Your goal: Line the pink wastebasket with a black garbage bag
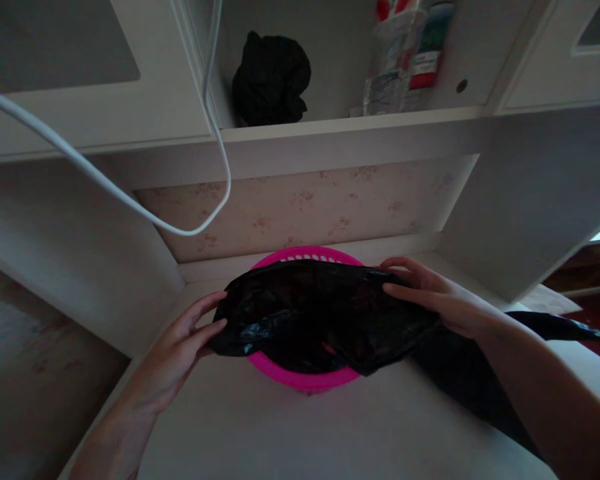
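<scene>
A black plastic bag (pixel 320 313) lies spread over a round pink basket (pixel 300 379) on a white desk top (pixel 280 433). My left hand (pixel 180 350) pinches the bag's left edge with fingers and thumb. My right hand (pixel 440 300) rests on the bag's right edge, fingers stretched over it. The rest of the bag trails to the right under my right forearm, ending in a dark tail (pixel 570 328). The basket's inside is hidden by the bag.
A shelf above holds a crumpled black bundle (pixel 271 79), a clear cup (pixel 390 67) and a bottle (pixel 427 50). A white cable (pixel 130 200) loops down at the left. White side panels and a flowered back wall (pixel 305 207) enclose the desk.
</scene>
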`<state>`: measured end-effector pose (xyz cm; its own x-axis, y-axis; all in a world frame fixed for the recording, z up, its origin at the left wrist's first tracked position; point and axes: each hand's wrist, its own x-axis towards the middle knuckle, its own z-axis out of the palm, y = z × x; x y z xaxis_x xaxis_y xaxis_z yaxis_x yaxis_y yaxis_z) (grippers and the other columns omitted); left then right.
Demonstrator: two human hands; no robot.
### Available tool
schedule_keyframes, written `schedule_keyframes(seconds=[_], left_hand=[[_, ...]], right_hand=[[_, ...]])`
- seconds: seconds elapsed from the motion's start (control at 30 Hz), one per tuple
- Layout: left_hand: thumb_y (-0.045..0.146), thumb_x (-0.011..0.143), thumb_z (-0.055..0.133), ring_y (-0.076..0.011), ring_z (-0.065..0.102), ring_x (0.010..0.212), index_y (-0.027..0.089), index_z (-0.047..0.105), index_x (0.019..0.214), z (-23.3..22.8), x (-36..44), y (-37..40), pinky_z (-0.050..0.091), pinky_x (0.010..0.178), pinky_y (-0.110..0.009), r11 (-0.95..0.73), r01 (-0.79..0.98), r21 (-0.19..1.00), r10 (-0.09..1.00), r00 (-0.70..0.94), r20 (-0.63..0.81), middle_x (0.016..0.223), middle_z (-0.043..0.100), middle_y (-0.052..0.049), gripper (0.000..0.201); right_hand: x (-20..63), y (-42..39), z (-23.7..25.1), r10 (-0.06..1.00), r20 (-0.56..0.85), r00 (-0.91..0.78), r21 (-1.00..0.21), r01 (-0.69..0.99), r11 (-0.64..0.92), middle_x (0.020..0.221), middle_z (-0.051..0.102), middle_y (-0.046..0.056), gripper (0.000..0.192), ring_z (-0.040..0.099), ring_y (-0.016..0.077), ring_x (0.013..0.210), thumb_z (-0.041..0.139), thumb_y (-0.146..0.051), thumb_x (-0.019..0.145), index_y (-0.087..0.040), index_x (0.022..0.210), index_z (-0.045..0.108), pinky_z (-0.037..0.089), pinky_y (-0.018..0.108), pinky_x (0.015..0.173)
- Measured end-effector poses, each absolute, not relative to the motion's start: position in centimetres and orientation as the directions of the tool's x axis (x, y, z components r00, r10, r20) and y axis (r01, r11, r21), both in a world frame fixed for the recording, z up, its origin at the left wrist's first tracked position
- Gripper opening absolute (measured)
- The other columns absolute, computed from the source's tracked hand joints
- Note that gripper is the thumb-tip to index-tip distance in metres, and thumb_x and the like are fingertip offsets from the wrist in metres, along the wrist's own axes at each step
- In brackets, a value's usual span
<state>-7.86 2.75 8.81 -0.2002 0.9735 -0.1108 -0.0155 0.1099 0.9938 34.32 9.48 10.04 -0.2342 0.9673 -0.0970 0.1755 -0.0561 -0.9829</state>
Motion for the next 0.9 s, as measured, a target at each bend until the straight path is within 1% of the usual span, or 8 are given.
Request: schedule_keyframes(seconds=[0.1,0.17,0.33,0.43,0.57,0.67,0.77,0.9], left_hand=[[0.049,0.079,0.087,-0.0228,0.068,0.108,0.033,0.074,0.12,8.0,-7.5,1.3,0.062,0.074,-0.026,0.075,-0.14,0.987,0.961,-0.256,-0.109,0.127,0.072,-0.003,0.046],[0.049,0.083,0.083,-0.02,0.07,0.096,0.036,0.073,0.122,7.5,-7.0,0.3,0.063,0.071,-0.027,0.065,-0.184,0.981,0.964,-0.242,-0.109,0.117,0.074,-0.002,0.043],[0.047,0.071,0.092,-0.0167,0.071,0.072,0.027,0.083,0.104,6.5,-5.9,-0.5,0.063,0.067,-0.026,0.093,-0.16,0.983,0.965,-0.229,-0.128,0.096,0.078,-0.004,0.04],[0.044,0.062,0.097,-0.0217,0.074,0.081,0.023,0.086,0.087,6.6,-5.7,0.1,0.066,0.072,-0.029,0.05,-0.231,0.972,0.957,-0.266,-0.113,0.099,0.081,-0.007,0.035],[0.038,0.059,0.096,-0.0239,0.074,0.097,0.026,0.086,0.084,7.6,-5.6,0.3,0.066,0.078,-0.028,-0.05,-0.348,0.936,0.914,-0.393,-0.098,0.104,0.083,-0.003,0.03],[0.037,0.059,0.094,-0.0239,0.075,0.096,0.031,0.085,0.089,8.0,-5.7,-0.4,0.066,0.075,-0.028,-0.053,-0.38,0.924,0.885,-0.446,-0.133,0.102,0.083,0.001,0.032],[0.033,0.057,0.092,-0.0311,0.075,0.108,0.037,0.083,0.104,7.9,-6.1,-1.3,0.068,0.069,-0.03,0.0,-0.353,0.936,0.858,-0.48,-0.181,0.113,0.082,0.003,0.048],[0.044,0.064,0.085,-0.0421,0.068,0.125,0.043,0.076,0.125,7.8,-6.8,-2.1,0.071,0.071,-0.044,0.072,-0.442,0.894,0.831,-0.469,-0.298,0.135,0.074,0.003,0.062]], right_hand=[[35.6,7.2,9.3,0.997,-0.015,-0.08,-0.98,0.198,0.001,0.148,0.064,0.003,0.062,0.066,0.0268,0.126,0.082,-0.061,0.08,-0.038,0.134,0.061,0.062,0.025,0.083],[36.1,5.5,8.6,1.0,0.002,0.006,-0.982,0.191,0.001,0.157,0.057,0.001,0.068,0.062,0.0312,0.134,0.077,-0.066,0.082,-0.044,0.143,0.056,0.065,0.029,0.084],[35.2,2.4,6.7,0.998,-0.044,-0.033,-0.951,0.309,-0.031,0.136,0.072,0.006,0.067,0.071,0.0329,0.118,0.07,-0.069,0.087,-0.035,0.144,0.064,0.065,0.038,0.091],[34.1,2.4,6.7,0.997,-0.082,-0.015,-0.982,0.17,-0.078,0.119,0.079,0.008,0.059,0.077,0.0287,0.1,0.07,-0.067,0.088,-0.028,0.133,0.073,0.066,0.039,0.089],[33.1,3.6,7.6,0.97,-0.064,0.233,-0.982,-0.186,-0.02,0.119,0.08,0.006,0.057,0.078,0.0278,0.1,0.085,-0.062,0.075,-0.033,0.123,0.076,0.067,0.035,0.085],[32.5,4.2,8.2,0.939,-0.063,0.337,-0.971,-0.239,0.02,0.129,0.077,0.005,0.065,0.078,0.0309,0.106,0.092,-0.052,0.066,-0.039,0.126,0.073,0.068,0.036,0.085],[32.3,4.3,8.8,0.927,-0.109,0.359,-0.969,-0.247,-0.018,0.133,0.075,0.005,0.079,0.077,0.0343,0.107,0.091,-0.037,0.06,-0.042,0.136,0.066,0.069,0.041,0.085],[33.0,4.0,9.7,0.924,-0.248,0.292,-0.927,-0.35,-0.138,0.133,0.075,0.006,0.083,0.08,0.0336,0.097,0.082,-0.027,0.055,-0.04,0.135,0.067,0.069,0.039,0.077]])
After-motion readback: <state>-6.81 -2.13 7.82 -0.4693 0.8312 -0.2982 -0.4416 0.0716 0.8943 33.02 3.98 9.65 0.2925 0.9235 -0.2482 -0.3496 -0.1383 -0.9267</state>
